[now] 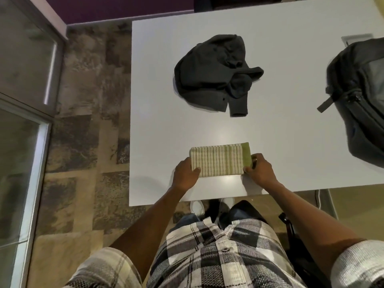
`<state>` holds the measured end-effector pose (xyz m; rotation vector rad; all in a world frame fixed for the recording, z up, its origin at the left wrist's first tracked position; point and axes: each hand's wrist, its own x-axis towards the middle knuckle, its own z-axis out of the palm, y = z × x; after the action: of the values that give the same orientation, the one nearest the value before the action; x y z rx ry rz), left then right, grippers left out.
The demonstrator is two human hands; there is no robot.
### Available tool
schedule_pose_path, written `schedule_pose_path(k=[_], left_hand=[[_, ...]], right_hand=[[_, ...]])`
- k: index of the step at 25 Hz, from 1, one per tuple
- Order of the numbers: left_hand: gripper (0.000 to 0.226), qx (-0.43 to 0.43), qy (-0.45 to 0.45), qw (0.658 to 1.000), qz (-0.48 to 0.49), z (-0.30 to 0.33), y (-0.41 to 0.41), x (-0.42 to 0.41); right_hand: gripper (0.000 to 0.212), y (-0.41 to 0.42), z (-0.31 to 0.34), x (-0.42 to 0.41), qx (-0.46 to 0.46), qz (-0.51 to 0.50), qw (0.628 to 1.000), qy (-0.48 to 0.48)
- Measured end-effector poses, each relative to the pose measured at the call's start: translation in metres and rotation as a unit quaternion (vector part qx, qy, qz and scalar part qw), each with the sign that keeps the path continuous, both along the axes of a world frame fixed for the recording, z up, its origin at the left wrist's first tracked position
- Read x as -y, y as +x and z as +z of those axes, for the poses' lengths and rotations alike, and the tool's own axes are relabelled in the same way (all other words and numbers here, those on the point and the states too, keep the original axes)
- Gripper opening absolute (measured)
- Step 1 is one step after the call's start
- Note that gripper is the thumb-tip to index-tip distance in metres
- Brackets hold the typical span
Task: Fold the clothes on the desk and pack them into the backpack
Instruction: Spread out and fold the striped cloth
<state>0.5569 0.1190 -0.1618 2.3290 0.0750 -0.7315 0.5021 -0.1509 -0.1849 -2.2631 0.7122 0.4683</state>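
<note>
A folded green-and-white striped cloth (218, 160) lies near the front edge of the white desk (280, 132). My left hand (185, 173) grips its left end, thumb on top. My right hand (260, 169) pinches its green right end. Farther back sits a crumpled dark grey garment (214, 73), with one sleeve pointing toward me. A dark backpack (361, 96) lies at the desk's right edge, partly cut off by the frame.
The desk's left edge drops to a patterned floor (87, 121). Glass panels in pale frames (27, 125) stand at far left. A small white plate (356, 39) is set in the desk behind the backpack. A black chair (291, 229) is below the front edge.
</note>
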Motion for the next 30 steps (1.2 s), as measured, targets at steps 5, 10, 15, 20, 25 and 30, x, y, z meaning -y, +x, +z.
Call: schedule_pose_path(k=[5, 10, 15, 20, 25, 30], left_hand=[[0.043, -0.020, 0.029, 0.999, -0.033, -0.007, 0.002, 0.006], [0.050, -0.002, 0.040, 0.998, -0.047, -0.007, 0.020, 0.045], [0.057, -0.009, 0.054, 0.997, -0.058, -0.008, 0.040, 0.109], [0.057, -0.010, 0.015, 0.999, -0.047, -0.008, 0.063, 0.182], [0.059, 0.000, -0.047, 0.998, -0.050, -0.001, 0.104, 0.263], [0.092, -0.007, -0.058, 0.997, -0.054, 0.005, 0.157, 0.327]], right_hand=[[0.031, -0.006, 0.001, 0.012, -0.001, -0.001, 1.000, 0.011], [0.028, 0.008, 0.003, 0.051, 0.000, 0.009, 0.999, 0.034], [0.025, 0.023, 0.004, 0.109, 0.004, -0.007, 0.999, 0.031], [0.023, 0.048, 0.005, 0.178, 0.012, -0.041, 0.999, 0.021], [0.025, 0.084, 0.005, 0.249, 0.020, -0.077, 0.997, -0.004], [0.023, 0.136, 0.006, 0.292, 0.043, -0.102, 0.993, -0.034]])
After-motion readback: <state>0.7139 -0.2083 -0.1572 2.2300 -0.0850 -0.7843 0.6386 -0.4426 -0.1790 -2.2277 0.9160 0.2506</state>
